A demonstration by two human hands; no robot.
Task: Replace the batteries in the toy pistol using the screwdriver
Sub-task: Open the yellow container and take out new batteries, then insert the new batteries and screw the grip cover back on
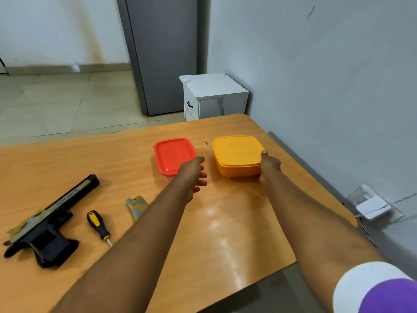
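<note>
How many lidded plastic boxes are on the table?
2: the red box behind the left hand, and the yellow box gripped by the right hand.

white cabinet (214, 96), grey door (162, 53), perhaps a charger (373, 207)

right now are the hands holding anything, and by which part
The right hand grips the yellow box at its near right corner, thumb on the lid edge. The left hand is open between the boxes, holding nothing.

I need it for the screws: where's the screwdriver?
In the head view, the screwdriver lies untouched at the table's left, between the toy pistol and a small grey cover.
</note>
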